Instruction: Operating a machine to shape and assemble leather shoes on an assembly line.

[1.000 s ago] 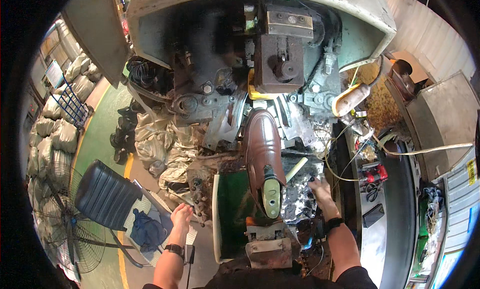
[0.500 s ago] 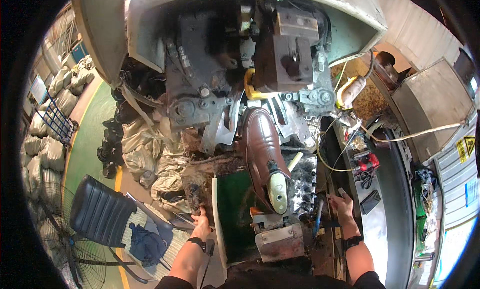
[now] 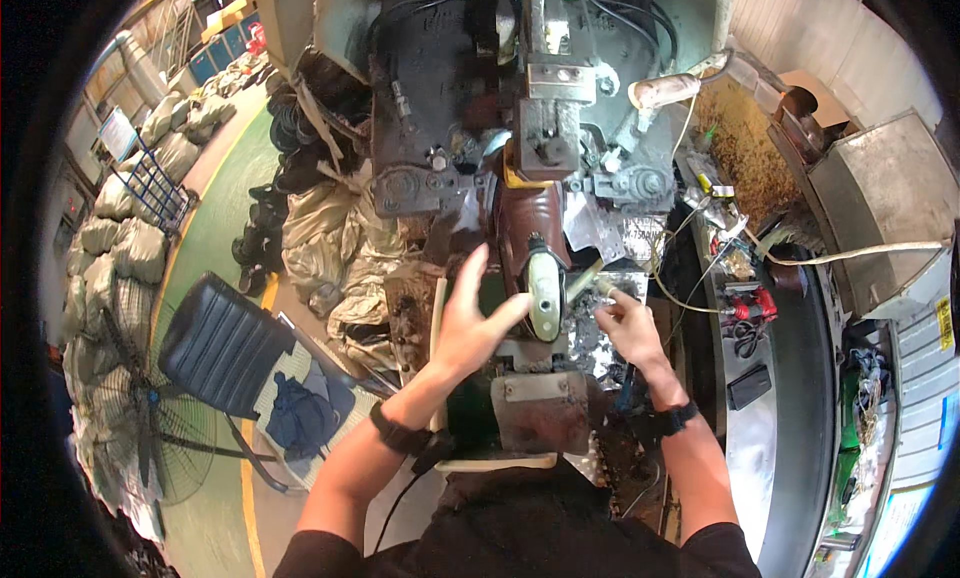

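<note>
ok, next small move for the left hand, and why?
Probably close the left hand gently around the heel end of the brown shoe to steady it. The hand is spread beside the shoe, thumb at the pale green last, contact unclear. From this view, the machine's dark block covers the toe, leaving the heel end accessible.

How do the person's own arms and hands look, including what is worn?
The left hand and right hand wear no gloves. A black left wristband and a black right wristband show, with a thin black cable near the left one. Black sleeves leave the forearms bare.
</note>
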